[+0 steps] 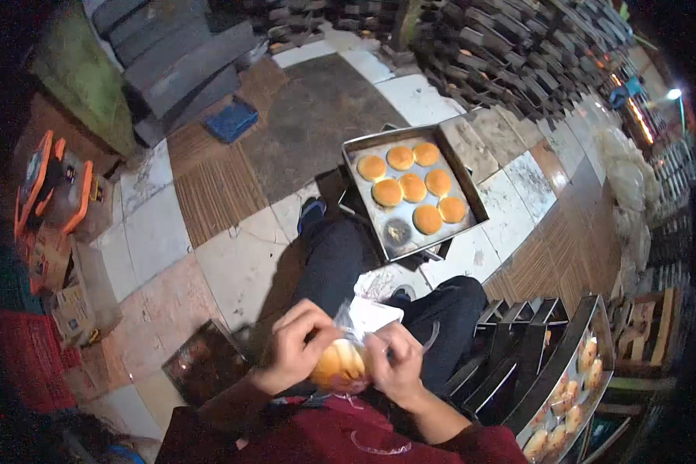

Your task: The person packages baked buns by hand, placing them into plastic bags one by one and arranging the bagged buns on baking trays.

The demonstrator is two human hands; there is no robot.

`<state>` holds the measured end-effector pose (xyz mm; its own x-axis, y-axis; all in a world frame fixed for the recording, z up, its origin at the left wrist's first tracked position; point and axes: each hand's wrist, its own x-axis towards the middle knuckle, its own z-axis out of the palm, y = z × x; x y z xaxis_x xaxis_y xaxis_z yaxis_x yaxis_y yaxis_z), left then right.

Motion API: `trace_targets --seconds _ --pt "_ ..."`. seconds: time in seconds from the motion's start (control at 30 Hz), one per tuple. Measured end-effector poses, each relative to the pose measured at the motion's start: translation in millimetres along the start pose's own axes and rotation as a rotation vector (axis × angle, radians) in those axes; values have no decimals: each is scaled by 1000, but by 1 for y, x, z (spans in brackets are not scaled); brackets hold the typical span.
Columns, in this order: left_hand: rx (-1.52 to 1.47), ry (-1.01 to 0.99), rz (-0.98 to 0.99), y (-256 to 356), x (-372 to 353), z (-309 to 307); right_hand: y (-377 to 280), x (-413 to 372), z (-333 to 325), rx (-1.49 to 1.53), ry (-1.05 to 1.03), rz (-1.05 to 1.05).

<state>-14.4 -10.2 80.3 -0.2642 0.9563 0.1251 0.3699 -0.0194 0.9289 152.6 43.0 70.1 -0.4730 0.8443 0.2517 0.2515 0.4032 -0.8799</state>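
Observation:
My left hand (295, 344) and my right hand (398, 363) are close together over my lap, both gripping a clear plastic bag (367, 317). A round golden bun (339, 365) sits in the bag between my hands. In front of my knees a metal baking tray (363, 143) holds several more golden buns (411, 186) and one dark empty spot.
I sit with legs in dark trousers (340, 255) stretched over a tiled floor. A second tray of buns (572, 387) rests on a rack at lower right. Stacks of dark trays (510, 54) fill the back. A blue pad (230, 121), boxes and an orange crate (50, 185) lie left.

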Motion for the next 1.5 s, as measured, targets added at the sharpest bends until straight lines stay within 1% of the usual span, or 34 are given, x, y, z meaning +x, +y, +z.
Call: trace_targets --seconds 0.07,0.1,0.13,0.17,0.2,0.27,0.3,0.33,0.37,0.4,0.47,0.5,0.53,0.6,0.63,0.67,0.73,0.8,0.87,0.9,0.93,0.97,1.0,1.03,1.07,1.1,1.13,1.2,1.23,1.33,1.37,1.4,1.47,1.5 --pt "-31 156 7 -32 18 14 19 29 13 -173 -1 -130" --pt "-241 275 -123 -45 29 17 41 39 20 -132 94 18" --pt "-225 476 -257 -52 35 11 56 47 24 -89 185 171" --pt "-139 522 -265 -60 27 14 57 56 14 45 118 351" --pt "-53 572 -264 -75 15 19 59 49 18 48 123 351" --pt "25 535 -313 -104 -19 26 75 11 30 194 19 602" --pt "21 539 -375 -120 -39 33 88 -10 34 142 -31 607" --pt "156 456 -345 -112 -52 33 97 -33 38 89 -84 620" --pt "-3 446 -531 -114 -65 38 95 -46 38 -11 36 448" --pt "-6 446 -541 -104 -64 37 86 -53 37 -107 150 276" --pt "-418 552 -863 -62 -59 33 43 -39 23 -265 127 -122" --pt "-473 516 -809 -48 -55 31 17 -28 21 -444 -105 -132" --pt "-473 513 -801 -32 -48 28 18 -19 31 -484 -107 -240" --pt "-564 555 -478 -3 -35 25 52 5 37 -361 -369 27" --pt "-580 639 -388 2 -30 24 59 23 29 -145 -320 144" --pt "-582 644 -384 7 -28 19 68 44 15 71 -270 257" --pt "-578 667 -338 10 -27 7 106 77 -12 -23 -168 237" --pt "-587 611 -309 -6 -31 8 121 100 -38 -301 76 276" --pt "-624 616 -410 -19 -35 13 169 92 -50 -787 423 -146" --pt "-628 617 -413 -23 -38 16 174 76 -45 -685 344 -24" --pt "-663 596 -452 -28 -39 19 151 61 -35 -641 208 -50" --pt "-698 573 -492 -32 -39 23 146 36 -24 -481 45 -66" --pt "-702 572 -492 -37 -38 28 150 12 -6 -631 -214 -107" --pt "-741 496 -546 -42 -36 34 154 -19 10 -590 -334 -180" --pt "-777 418 -604 -46 -37 41 131 -37 21 -895 -492 -209" --pt "-808 394 -577 -50 -34 50 138 -53 31 -841 -517 -153" --pt "-809 362 -576 -51 -29 58 142 -59 36 -836 -520 -141" --pt "-820 283 -553 -50 -21 67 146 -63 39 -882 -661 -248" --pt "-853 273 -560 -52 -18 72 146 -66 37 -885 -658 -244" --pt "-921 280 -569 -42 -11 70 146 -75 40 -874 -802 -341" --pt "-896 296 -564 -43 -11 68 153 -78 40 -832 -597 -201" --pt "-896 310 -577 -47 -11 65 140 -66 36 -950 -506 -94" --pt "-815 327 -622 -60 -16 62 144 -63 34 -1027 -600 -65" --pt "-855 350 -661 -65 -18 63 144 -68 38 -972 -659 -98"
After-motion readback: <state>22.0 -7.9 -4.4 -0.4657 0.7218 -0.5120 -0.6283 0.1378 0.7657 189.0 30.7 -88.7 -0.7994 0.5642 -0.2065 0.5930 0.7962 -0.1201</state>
